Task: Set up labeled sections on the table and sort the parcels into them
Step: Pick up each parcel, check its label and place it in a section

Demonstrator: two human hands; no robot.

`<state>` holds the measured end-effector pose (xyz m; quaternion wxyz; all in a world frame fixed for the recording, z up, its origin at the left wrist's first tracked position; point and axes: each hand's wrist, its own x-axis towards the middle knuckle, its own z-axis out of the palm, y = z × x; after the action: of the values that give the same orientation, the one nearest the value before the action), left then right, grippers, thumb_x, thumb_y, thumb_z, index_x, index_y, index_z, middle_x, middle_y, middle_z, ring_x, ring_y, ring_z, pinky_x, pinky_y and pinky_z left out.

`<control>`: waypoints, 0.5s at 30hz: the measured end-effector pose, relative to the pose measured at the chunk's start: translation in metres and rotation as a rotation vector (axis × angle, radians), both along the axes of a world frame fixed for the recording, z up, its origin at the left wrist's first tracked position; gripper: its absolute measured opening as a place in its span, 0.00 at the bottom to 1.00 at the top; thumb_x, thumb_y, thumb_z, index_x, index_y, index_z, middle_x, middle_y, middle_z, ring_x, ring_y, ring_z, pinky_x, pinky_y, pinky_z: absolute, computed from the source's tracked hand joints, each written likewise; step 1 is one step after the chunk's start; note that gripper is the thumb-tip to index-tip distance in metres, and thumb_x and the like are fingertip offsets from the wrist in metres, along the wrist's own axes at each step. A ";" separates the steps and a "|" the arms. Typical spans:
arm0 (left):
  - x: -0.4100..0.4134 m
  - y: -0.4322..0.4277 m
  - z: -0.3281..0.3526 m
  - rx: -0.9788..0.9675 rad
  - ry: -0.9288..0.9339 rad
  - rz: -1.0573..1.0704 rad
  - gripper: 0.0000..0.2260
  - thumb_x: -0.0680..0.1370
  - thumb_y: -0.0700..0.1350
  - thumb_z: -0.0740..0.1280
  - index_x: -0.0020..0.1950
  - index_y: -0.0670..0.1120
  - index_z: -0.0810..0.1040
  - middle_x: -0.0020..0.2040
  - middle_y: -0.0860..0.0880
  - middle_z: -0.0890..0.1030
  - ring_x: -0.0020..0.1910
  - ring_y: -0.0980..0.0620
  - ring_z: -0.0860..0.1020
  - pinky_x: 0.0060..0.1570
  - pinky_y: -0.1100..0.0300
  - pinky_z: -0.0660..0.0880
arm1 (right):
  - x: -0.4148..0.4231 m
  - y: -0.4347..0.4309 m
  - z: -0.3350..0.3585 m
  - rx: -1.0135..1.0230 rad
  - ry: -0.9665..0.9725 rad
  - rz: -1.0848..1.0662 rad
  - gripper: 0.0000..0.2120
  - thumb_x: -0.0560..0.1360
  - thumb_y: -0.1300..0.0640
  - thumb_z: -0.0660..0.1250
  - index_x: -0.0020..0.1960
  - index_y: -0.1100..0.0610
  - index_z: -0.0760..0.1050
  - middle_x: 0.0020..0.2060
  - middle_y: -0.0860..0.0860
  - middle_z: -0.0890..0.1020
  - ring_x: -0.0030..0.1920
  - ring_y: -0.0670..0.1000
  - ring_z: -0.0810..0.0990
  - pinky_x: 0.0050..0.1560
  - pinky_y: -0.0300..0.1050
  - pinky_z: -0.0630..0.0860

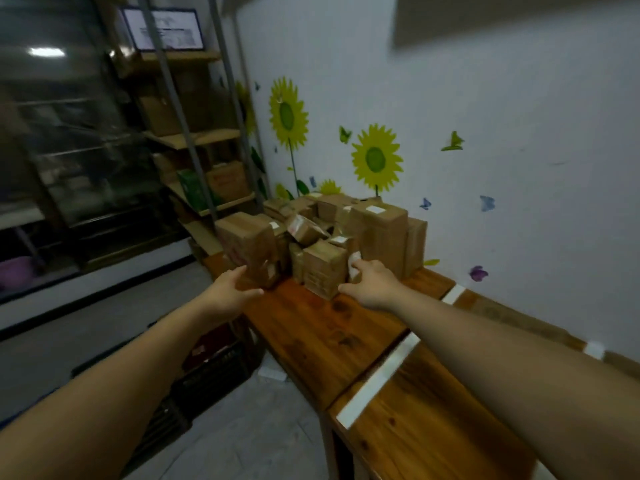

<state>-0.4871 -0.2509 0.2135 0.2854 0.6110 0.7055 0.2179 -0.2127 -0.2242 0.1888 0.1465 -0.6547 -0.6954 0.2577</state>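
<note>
Both arms stretched toward the far end of the bench (311, 327), where the parcels (346, 220) sit heaped against the wall, none yet in a section.

- White tape strip (377, 379) crosses the near bench, a second strip (453, 294) farther right. I see no written section labels.
- Left hand (230, 292): fingers (239, 273) straight and spread, thumb wide, holding nothing, at the foot of the tall box (247, 245) on the left. Contact unclear.
- Right hand (372, 285): against the right side of the small box (323, 268), thumb stretched along its near lower corner. Fingers reach round by a white sticker; I cannot tell whether they grip.

Risks, my reading:
- The heap is loose, with tilted parcels leaning on the front ones. Drawing the small box out could bring them sliding down.
- The tall box stands at the bench's left edge, above the floor and a dark crate (214, 372). A nudge from the left hand could tip it off.
- Stickers are too blurred to read from here; missorting is likely if not checked.
</note>
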 end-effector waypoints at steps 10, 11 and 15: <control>-0.138 0.163 -0.014 0.061 -0.108 -0.011 0.23 0.79 0.46 0.64 0.73 0.47 0.63 0.67 0.47 0.70 0.45 0.61 0.72 0.38 0.70 0.70 | -0.159 0.164 -0.025 -0.017 0.042 0.018 0.38 0.75 0.38 0.65 0.77 0.52 0.54 0.73 0.57 0.62 0.67 0.59 0.69 0.63 0.52 0.70; -0.152 0.181 -0.015 0.059 -0.117 -0.029 0.23 0.79 0.46 0.64 0.72 0.47 0.63 0.67 0.47 0.71 0.44 0.61 0.72 0.38 0.71 0.68 | -0.175 0.179 -0.027 -0.036 0.069 -0.005 0.38 0.75 0.38 0.65 0.77 0.53 0.54 0.72 0.57 0.63 0.64 0.59 0.73 0.60 0.52 0.73; -0.200 0.253 -0.015 0.015 -0.097 -0.061 0.28 0.78 0.49 0.64 0.75 0.48 0.57 0.72 0.45 0.64 0.67 0.47 0.67 0.55 0.59 0.68 | -0.229 0.237 -0.028 -0.097 0.146 -0.112 0.40 0.75 0.38 0.64 0.78 0.56 0.53 0.72 0.58 0.63 0.62 0.61 0.74 0.58 0.54 0.75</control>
<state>-0.6868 0.0023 0.1989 0.3209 0.6231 0.6704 0.2437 -0.4414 0.0130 0.1613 0.1791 -0.6781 -0.6320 0.3297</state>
